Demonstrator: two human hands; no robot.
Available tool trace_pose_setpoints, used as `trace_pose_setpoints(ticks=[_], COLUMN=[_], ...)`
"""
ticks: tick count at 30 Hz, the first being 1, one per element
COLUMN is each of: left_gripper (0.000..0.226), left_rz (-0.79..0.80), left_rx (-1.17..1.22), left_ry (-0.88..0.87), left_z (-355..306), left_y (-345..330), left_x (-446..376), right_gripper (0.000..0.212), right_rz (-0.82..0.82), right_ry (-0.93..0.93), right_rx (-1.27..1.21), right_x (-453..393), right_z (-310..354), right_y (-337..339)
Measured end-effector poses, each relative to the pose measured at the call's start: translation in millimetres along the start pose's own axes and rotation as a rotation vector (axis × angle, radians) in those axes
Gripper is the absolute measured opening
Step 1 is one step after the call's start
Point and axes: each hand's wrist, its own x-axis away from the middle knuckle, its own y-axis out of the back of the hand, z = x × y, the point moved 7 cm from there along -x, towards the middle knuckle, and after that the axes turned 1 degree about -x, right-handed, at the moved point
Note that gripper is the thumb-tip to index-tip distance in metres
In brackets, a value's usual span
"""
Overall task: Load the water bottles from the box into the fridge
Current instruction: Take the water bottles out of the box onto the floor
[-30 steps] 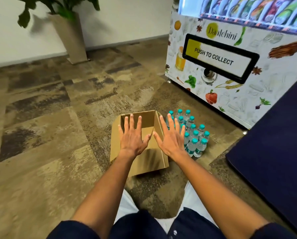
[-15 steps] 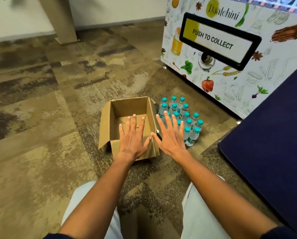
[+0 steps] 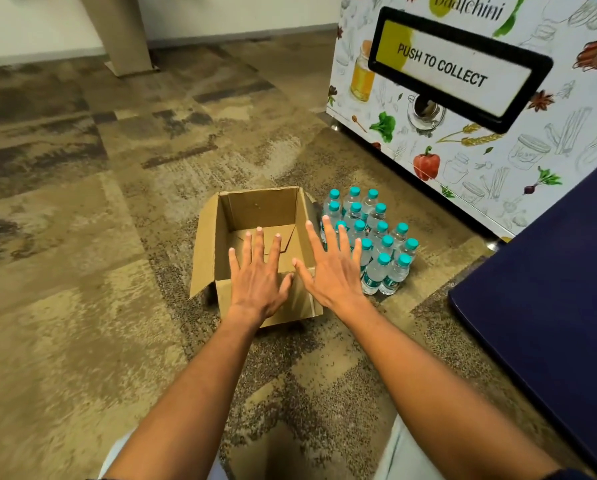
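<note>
An open cardboard box (image 3: 262, 209) stands on the carpet with nothing visible inside it. To its right several small water bottles (image 3: 380, 244) with teal caps stand upright in a tight group. My left hand (image 3: 257, 282) is held flat, fingers spread, over the box's near wall. My right hand (image 3: 333, 275) is also flat and spread, over the box's right edge and partly in front of the nearest bottles. Neither hand holds anything. The fridge itself is not clearly in view.
A white vending machine (image 3: 470, 140) with a "PUSH TO COLLECT" flap (image 3: 453, 67) stands at the back right. A dark blue panel (image 3: 549, 289) juts in at the right. A planter's base (image 3: 120, 32) is at the back left. Patterned carpet lies all around.
The view has dropped and moved closer to the box and bottles. Both hands stay spread and empty over the box.
</note>
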Motion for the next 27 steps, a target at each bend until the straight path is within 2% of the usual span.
trace_pose_setpoints(ticks=[8, 12, 17, 27], left_gripper=[0.076, 0.079, 0.08, 0.084], left_rz=[0.012, 0.085, 0.158, 0.255], left_rx=[0.02, 0.014, 0.019, 0.0], left_ry=[0.014, 0.003, -0.006, -0.025], left_z=[6.0, 7.2, 1.1, -20.0], left_y=[3.6, 27.6, 92.7, 286.0], left_x=[-11.3, -2.4, 15.7, 49.9], right_gripper=[0.078, 0.079, 0.082, 0.081], right_rz=[0.053, 0.097, 0.156, 0.246], right_ry=[-0.026, -0.052, -0.058, -0.063], right_rx=[-0.035, -0.063, -0.113, -0.079], right_x=[-8.0, -1.5, 10.1, 44.9], right_z=[8.2, 16.0, 31.4, 48.1], right_y=[-8.7, 16.8, 78.3, 268.1])
